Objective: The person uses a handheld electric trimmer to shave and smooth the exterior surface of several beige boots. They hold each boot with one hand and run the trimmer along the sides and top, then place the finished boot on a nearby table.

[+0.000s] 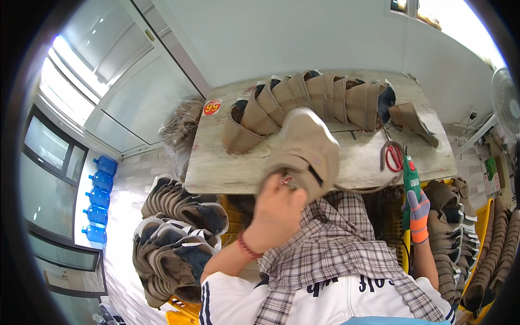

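Observation:
My bare left hand [278, 216] is closed on the opening end of a beige shoe upper [306, 146]. The upper is lifted over the table's near edge with its pale toe pointing away from me; it is slightly blurred. A dark slit or strap shows on its right side. In an orange and grey glove, my right hand [417, 214] grips a slim green handheld power tool [411, 173], tip upward, at the table's right front. Red-handled scissors [394, 157] lie just left of the tool. Behind the lifted upper, a curved row of nested beige uppers [325, 97] spans the table.
The worn pale table [216, 168] stands before me. A single brown piece [414, 122] lies at its right. Stacked uppers [179, 244] rise on my left, with more uppers [447, 233] in yellow crates on my right. A fan [506, 100] stands far right; blue water bottles [97, 197] line the left wall.

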The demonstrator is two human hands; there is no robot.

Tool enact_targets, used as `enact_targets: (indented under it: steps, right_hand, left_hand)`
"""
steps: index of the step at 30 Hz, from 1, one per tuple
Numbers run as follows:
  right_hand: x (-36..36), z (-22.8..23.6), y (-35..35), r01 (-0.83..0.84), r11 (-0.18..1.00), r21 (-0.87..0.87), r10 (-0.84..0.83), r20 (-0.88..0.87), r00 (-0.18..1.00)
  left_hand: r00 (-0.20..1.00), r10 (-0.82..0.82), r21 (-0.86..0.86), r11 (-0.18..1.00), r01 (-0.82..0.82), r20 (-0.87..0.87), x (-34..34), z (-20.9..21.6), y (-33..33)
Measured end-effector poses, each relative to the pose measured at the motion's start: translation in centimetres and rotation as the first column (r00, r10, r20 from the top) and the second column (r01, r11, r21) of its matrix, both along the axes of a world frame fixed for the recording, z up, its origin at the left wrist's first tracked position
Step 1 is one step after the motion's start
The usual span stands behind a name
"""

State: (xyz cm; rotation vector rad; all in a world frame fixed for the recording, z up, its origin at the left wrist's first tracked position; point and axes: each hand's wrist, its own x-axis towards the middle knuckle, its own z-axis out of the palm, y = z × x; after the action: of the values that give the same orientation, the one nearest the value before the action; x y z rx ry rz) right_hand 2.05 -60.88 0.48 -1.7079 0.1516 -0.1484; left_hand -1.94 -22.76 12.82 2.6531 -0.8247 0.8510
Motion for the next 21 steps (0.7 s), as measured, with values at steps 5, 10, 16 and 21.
enact_targets:
  steps: [5, 10, 16, 21]
  right_hand:
    - [-0.2, -0.4, 1.7, -0.016, 1.0, 0.025, 0.016, 0.005, 1.0]
    - [-0.1, 0.8, 3.6, -0.063, 0.998, 0.002, 0.063, -0.001, 0.998]
    - [0.5, 0.9, 5.5, -0.109, 0.993, -0.04, 0.107, -0.058, 0.993]
    - [1.3, -0.7, 6.0, -0.154, 0.988, -0.02, 0.152, -0.096, 0.984]
  left_hand:
    - [0.823, 0.434, -0.098, 0.897, -0.43, 0.366, 6.5, 3.1, 9.5]
    - [0.771, 0.595, -0.169, 0.804, -0.57, 0.229, 21.0, 1.0, 24.8]
    - [0.658, 0.69, -0.298, 0.724, -0.622, 0.302, 26.3, -10.3, 32.5]
    - [0.872, 0.209, -0.881, -0.285, -0.379, -0.443, 19.9, -19.4, 26.5]
